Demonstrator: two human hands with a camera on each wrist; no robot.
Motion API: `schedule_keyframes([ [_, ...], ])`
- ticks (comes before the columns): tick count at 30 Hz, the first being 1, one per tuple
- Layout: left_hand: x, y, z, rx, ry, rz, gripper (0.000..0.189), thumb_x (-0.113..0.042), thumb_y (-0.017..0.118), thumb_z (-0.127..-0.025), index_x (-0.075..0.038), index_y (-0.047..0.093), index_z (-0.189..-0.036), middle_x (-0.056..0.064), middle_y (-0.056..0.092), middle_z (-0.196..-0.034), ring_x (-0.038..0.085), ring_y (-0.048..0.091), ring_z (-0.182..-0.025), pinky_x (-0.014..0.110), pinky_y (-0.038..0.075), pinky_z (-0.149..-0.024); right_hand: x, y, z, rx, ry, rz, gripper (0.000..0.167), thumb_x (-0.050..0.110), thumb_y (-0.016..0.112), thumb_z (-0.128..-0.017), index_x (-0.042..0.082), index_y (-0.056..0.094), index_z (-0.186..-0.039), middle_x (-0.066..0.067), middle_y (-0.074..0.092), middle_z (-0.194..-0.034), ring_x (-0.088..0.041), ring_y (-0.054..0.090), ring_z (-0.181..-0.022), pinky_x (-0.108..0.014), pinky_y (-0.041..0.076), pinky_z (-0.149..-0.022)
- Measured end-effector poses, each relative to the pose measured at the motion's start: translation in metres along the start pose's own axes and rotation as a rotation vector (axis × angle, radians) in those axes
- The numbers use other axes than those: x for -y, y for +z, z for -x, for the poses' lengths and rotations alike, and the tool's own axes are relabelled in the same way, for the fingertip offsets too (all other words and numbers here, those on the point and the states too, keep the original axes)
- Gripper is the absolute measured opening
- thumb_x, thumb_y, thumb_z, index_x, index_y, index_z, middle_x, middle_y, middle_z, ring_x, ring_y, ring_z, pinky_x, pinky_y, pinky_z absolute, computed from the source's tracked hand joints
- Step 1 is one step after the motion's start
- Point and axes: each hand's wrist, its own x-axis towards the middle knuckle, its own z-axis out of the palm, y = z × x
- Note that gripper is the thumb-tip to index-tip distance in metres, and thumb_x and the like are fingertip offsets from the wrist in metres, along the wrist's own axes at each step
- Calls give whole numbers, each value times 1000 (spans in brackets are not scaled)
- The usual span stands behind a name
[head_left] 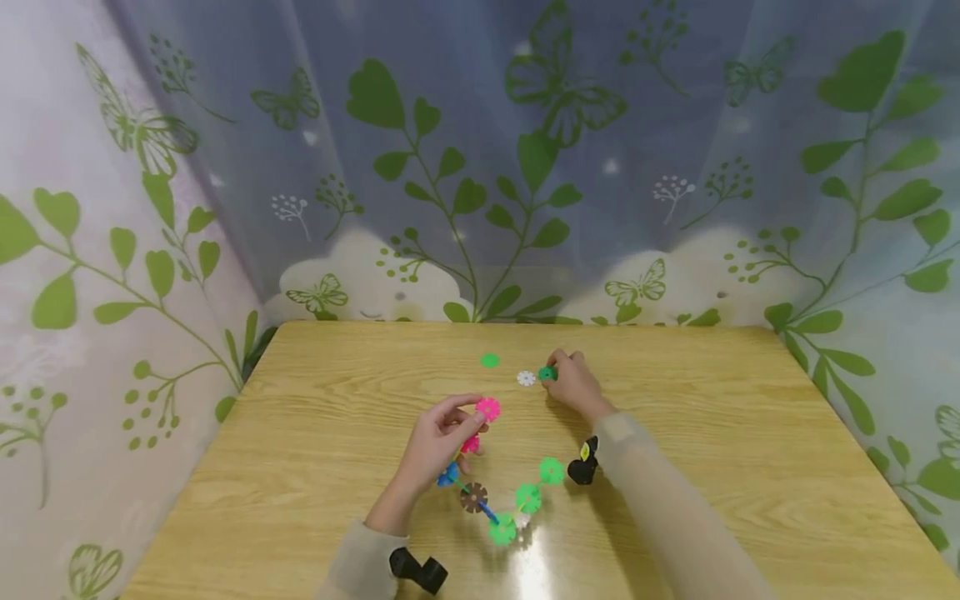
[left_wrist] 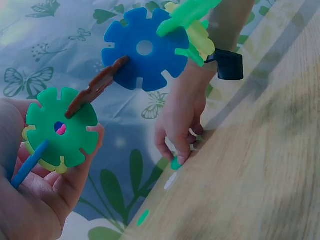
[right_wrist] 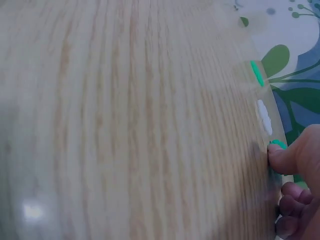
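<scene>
My left hand (head_left: 431, 442) pinches a pink notched disc (head_left: 488, 409) between thumb and fingers. It belongs to a chain of slotted plastic discs that hangs in a curve over the table, through a blue disc (head_left: 447, 475) and a brown disc (head_left: 474, 498) up to a light green disc (head_left: 551, 471). The left wrist view shows a green disc (left_wrist: 82, 135) of the chain close to the palm. Toward the back of the table, my right hand (head_left: 576, 387) pinches a dark green notched disc (head_left: 547, 374); in the right wrist view, the thumb (right_wrist: 285, 160) partly covers it.
Beside the right hand a white notched disc (head_left: 526, 378) lies on the wooden table (head_left: 675, 392). A loose green disc (head_left: 490, 360) lies farther left, near the back edge. Patterned curtain fabric (head_left: 465, 250) hangs behind and on both sides. Each wrist wears a black camera mount.
</scene>
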Motion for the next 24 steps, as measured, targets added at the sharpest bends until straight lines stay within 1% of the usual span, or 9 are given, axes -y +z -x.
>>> schedule_keyframes([
  [2,1,0,0,3,8,0,35,-13,56,-94,1,53,-125,22,61,-94,15,60,-57,47,53,-44,1,0,2,-7,-8,-19,32,18,65,-89,7,47,-112,-19,47,-106,-25,54,-81,-35,48,-64],
  [5,2,1,0,7,14,3,34,-12,56,-94,1,52,-126,21,62,-94,16,62,-58,49,53,-45,-1,2,4,-45,-38,-68,29,15,64,-89,8,47,-112,-13,56,-96,-23,55,-78,-33,47,-61],
  [7,2,1,0,10,13,4,35,-12,56,-94,1,52,-126,23,61,-95,16,62,-58,50,53,-45,-5,5,6,-74,-61,-109,27,13,63,-90,8,48,-113,-10,59,-91,-22,56,-76,-32,46,-59],
  [9,2,1,0,7,10,4,35,-12,56,-94,1,52,-126,24,60,-96,15,61,-58,52,52,-46,-9,6,9,-100,-76,-149,26,12,62,-90,9,49,-113,-8,60,-88,-22,56,-74,-32,46,-58],
  [11,3,1,1,9,9,5,34,-12,56,-94,2,52,-126,26,60,-97,15,61,-58,52,52,-46,-11,6,13,-118,-70,-191,24,13,61,-91,11,50,-113,-8,60,-88,-22,56,-75,-32,46,-58],
  [15,4,2,1,22,11,19,35,-11,54,-95,3,51,-127,32,57,-100,15,62,-60,55,51,-47,-12,4,22,-166,-76,-278,20,12,61,-91,11,52,-109,-8,58,-86,-22,54,-74,-31,46,-58],
  [17,4,2,1,22,10,21,35,-11,54,-95,3,50,-127,33,56,-101,15,62,-60,56,51,-48,-12,4,28,-195,-110,-309,19,9,62,-90,8,54,-108,-9,57,-84,-21,53,-71,-30,46,-56],
  [21,6,2,0,6,3,14,35,-13,55,-95,0,51,-127,27,59,-100,15,62,-60,57,51,-50,-7,4,40,-249,-191,-371,17,7,63,-88,6,58,-105,-8,58,-83,-19,49,-65,-26,44,-51],
  [24,6,2,0,-2,1,16,36,-14,55,-95,0,51,-127,26,59,-100,15,62,-61,57,52,-50,-1,2,51,-275,-239,-412,17,8,65,-88,7,61,-104,-7,59,-83,-16,46,-59,-23,39,-45],
])
